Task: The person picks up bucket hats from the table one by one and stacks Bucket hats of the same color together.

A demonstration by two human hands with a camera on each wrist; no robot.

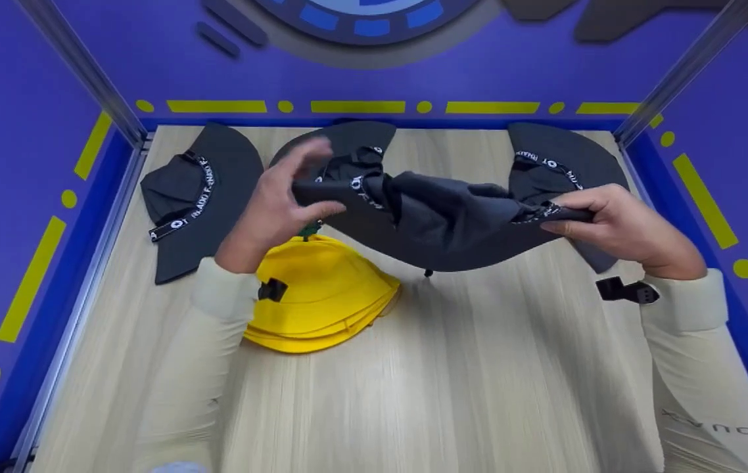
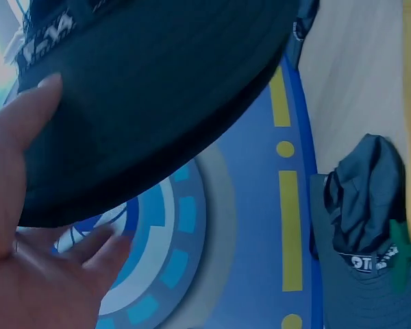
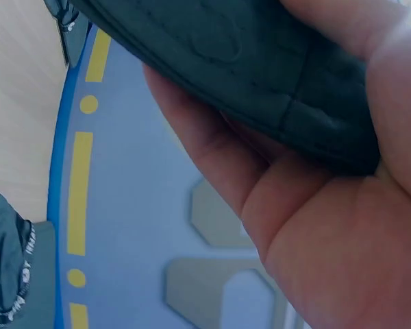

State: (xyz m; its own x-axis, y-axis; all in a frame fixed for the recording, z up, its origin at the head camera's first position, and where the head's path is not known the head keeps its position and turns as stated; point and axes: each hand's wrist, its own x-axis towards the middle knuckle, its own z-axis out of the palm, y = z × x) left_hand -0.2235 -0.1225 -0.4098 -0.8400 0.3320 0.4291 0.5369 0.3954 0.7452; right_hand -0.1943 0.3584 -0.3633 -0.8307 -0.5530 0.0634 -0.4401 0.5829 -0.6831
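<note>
A dark grey wide-brimmed hat (image 1: 443, 210) is held up over the table, its brim bowed and its crown folded. My right hand (image 1: 624, 223) pinches the brim's right end between thumb and fingers; the right wrist view shows this brim (image 3: 260, 75) inside the hand. At the other end my left hand (image 1: 275, 203) has its fingers spread around the brim's tip. In the left wrist view its thumb lies at the brim (image 2: 157, 103), while the fingers (image 2: 99, 257) stand apart behind it. Under my left wrist lies a stack of yellow hats (image 1: 321, 295).
Three more dark hats lie along the back of the table (image 1: 426, 394): one at the left (image 1: 216, 190), one behind the held hat (image 1: 354, 138), one at the right (image 1: 564, 151). Blue panels (image 1: 400, 79) enclose the back and sides, with metal posts at the corners.
</note>
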